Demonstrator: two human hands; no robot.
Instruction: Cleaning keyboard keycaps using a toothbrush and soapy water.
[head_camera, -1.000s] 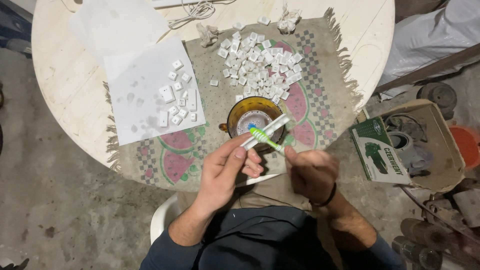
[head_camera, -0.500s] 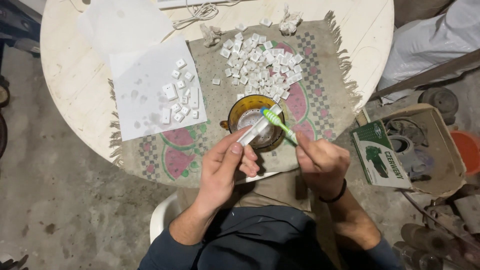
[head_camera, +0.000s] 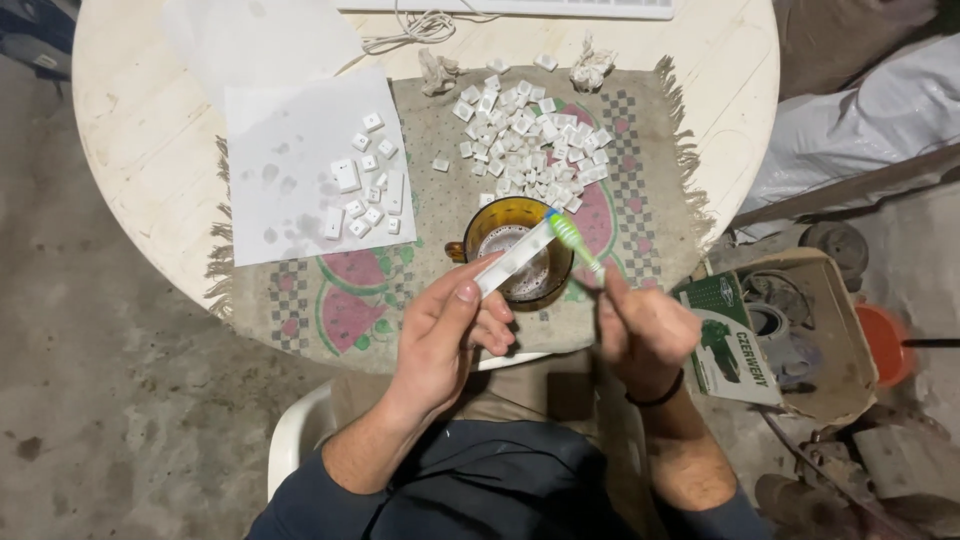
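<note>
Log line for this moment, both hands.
left hand: holds long white key | right hand: green toothbrush at key end | over amber cup

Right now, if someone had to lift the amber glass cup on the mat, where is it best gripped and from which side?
Probably by the small handle on the amber cup, at its left rim, coming from the left. The long white key in the left hand and the toothbrush in the right hand hang over its mouth.

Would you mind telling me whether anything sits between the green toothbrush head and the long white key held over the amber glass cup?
Nothing visible does: the green toothbrush in the right hand meets the end of the long white key, pinched by the left hand above the amber glass cup.
</note>
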